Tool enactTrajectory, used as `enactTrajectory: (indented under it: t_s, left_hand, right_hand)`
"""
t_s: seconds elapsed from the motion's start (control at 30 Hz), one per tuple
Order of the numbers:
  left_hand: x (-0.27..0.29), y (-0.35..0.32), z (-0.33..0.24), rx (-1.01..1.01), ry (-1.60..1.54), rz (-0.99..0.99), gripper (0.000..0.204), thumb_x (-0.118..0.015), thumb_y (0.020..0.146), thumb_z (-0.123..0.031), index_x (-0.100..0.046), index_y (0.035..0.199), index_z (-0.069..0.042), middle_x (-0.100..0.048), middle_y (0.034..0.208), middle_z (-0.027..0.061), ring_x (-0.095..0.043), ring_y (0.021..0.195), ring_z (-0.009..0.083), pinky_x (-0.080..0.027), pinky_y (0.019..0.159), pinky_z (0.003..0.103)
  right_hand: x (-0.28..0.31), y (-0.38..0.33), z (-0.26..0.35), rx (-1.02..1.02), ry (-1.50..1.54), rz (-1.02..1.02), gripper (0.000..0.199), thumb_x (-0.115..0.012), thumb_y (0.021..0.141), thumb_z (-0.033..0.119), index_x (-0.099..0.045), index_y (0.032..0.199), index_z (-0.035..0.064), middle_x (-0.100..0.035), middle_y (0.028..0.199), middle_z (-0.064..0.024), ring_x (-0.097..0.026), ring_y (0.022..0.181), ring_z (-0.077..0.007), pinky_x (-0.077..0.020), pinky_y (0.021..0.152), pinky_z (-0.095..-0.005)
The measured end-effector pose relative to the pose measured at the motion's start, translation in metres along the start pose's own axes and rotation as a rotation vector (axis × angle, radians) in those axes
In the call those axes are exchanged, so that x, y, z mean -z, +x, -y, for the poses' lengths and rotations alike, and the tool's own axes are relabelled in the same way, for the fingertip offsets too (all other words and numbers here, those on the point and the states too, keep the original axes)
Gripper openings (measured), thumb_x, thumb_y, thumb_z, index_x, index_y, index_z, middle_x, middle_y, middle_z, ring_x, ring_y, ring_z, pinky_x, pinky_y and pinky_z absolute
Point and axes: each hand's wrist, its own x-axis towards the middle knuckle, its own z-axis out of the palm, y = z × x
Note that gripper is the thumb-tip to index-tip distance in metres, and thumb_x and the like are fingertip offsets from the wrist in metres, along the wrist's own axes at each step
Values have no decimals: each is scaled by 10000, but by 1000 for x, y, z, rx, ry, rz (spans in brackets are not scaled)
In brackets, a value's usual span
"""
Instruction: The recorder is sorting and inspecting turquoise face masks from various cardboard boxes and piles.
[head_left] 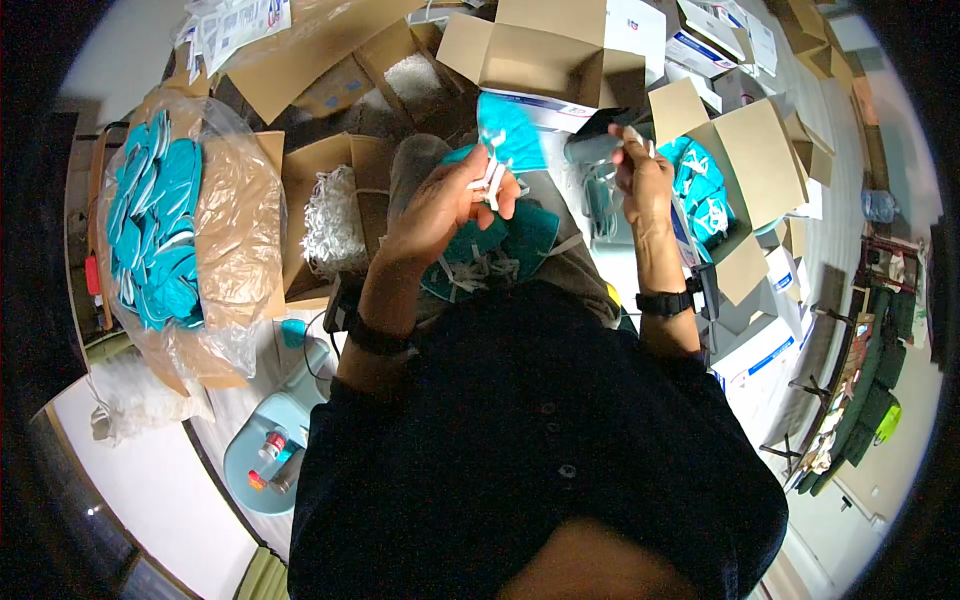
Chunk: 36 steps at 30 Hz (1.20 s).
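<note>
My left hand [450, 205] is closed around several small white strips [490, 186], which poke out between thumb and fingers. Just beyond its fingertips is a teal fabric piece [515, 130], partly blurred; I cannot tell whether the hand holds it. My right hand [642, 170] is raised to the right, its fingers pinched together. A bit of white shows at those fingers, too small to name. Below the hands, more teal pieces [530, 235] lie on my lap with loose white strips [478, 270] on them.
At left, a clear plastic bag [235, 230] in a carton holds many teal pieces [160, 220]. Beside it, a carton holds a heap of white strips [335, 222]. An open carton [545, 75] stands ahead. At right, another carton [755, 165] contains teal pieces [700, 190]. A blue stool [245, 465] carries a bottle.
</note>
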Motion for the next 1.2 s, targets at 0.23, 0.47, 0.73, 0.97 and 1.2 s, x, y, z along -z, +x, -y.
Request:
enactTrajectory:
  t_s: [0.23, 0.47, 0.73, 0.97, 1.2]
  left_hand:
    - [-4, 4, 2, 71, 140, 60, 515, -322, 986, -478, -624, 917, -67, -618, 768, 16, -543, 682, 83, -384, 550, 215]
    - [-2, -2, -9, 43, 178, 54, 330, -425, 986, -350, -594, 906, -77, -570, 715, 1, -542, 640, 68, -370, 490, 208]
    - [-35, 25, 28, 89, -24, -67, 323, -405, 990, -352, -488, 807, -99, -523, 667, 10, -520, 589, 123, -372, 500, 246]
    - [-44, -14, 36, 214, -52, -117, 309, -406, 972, -300, -497, 768, -88, -553, 657, 32, -520, 567, 119, -403, 522, 251]
    - [-33, -33, 44, 149, -307, 14, 269, -421, 944, -287, -531, 812, -80, -613, 787, 76, -571, 685, 155, -411, 566, 289]
  right_hand:
    - [-66, -51, 38, 200, -174, 677, 236, -536, 946, 198, -646, 1089, 46, -649, 784, 18, -418, 500, -14, -313, 443, -172]
    - [-68, -41, 21, 304, -254, 816, 190, -634, 898, 214, -680, 933, 33, -662, 787, -2, -556, 677, -69, -439, 590, -220]
    - [-54, 6, -8, 232, -172, 223, 130, -771, 741, 95, -672, 734, 12, -648, 683, -7, -510, 586, -66, -411, 554, -232]
    - [-18, 71, -25, 366, -188, -96, 168, -783, 740, 134, -653, 673, 51, -587, 646, 28, -461, 558, -54, -347, 501, -219]
    - [-8, 23, 10, 176, -330, 228, 190, -775, 759, 190, -696, 821, 29, -654, 758, 5, -524, 695, -85, -413, 697, -239]
